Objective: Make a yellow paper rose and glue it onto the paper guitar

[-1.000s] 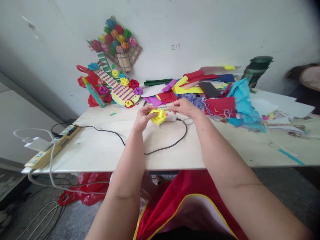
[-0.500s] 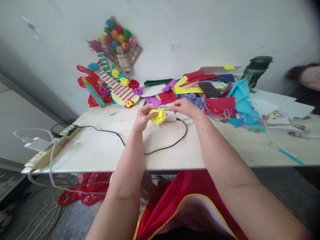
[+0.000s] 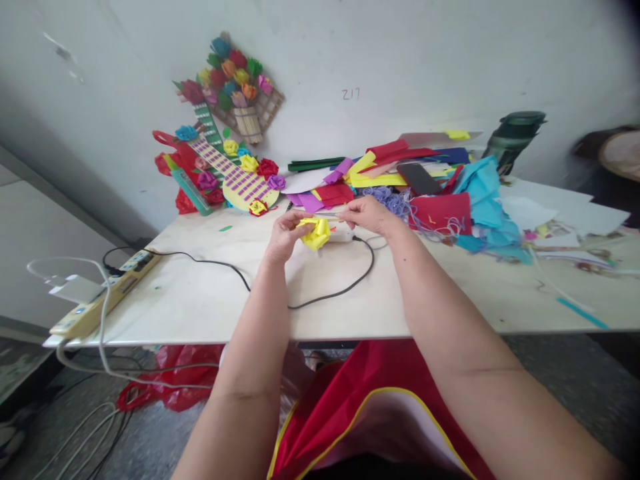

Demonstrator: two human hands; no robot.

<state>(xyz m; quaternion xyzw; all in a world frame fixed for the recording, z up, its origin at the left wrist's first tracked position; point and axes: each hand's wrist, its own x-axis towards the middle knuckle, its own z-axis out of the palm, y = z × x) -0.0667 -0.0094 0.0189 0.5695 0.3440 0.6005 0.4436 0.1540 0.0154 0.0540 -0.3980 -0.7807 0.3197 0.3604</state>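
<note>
So I'm running this one remotely, only got the head cam to go on. My left grip (image 3: 286, 237) is closed in a pinch, thumb and fingers on the yellow paper flower (image 3: 316, 235), which sits out over the middle of the worktop (image 3: 170, 313). Can't tell from here if it's touching the surface. My right grip (image 3: 367, 215) is just to its right, fingertips pinched on what looks like a thin stick (image 3: 327, 215) that runs across toward the flower; the far end is too small to make out. Right behind the flower there's a white corded tool (image 3: 343, 235), probably a glue gun, and its black cord (image 3: 345, 290) loops around and passes under the left forearm. Over on the left edge there's a cream power strip (image 3: 107, 293) with a white charger (image 3: 77, 288) beside it. The paper guitar (image 3: 245, 183) with its flowers is at the back left, and back right is a mess of colored paper strips (image 3: 380, 177), purple yarn (image 3: 385, 198), a dark phone (image 3: 419, 179) and a green bottle (image 3: 515, 137).
</note>
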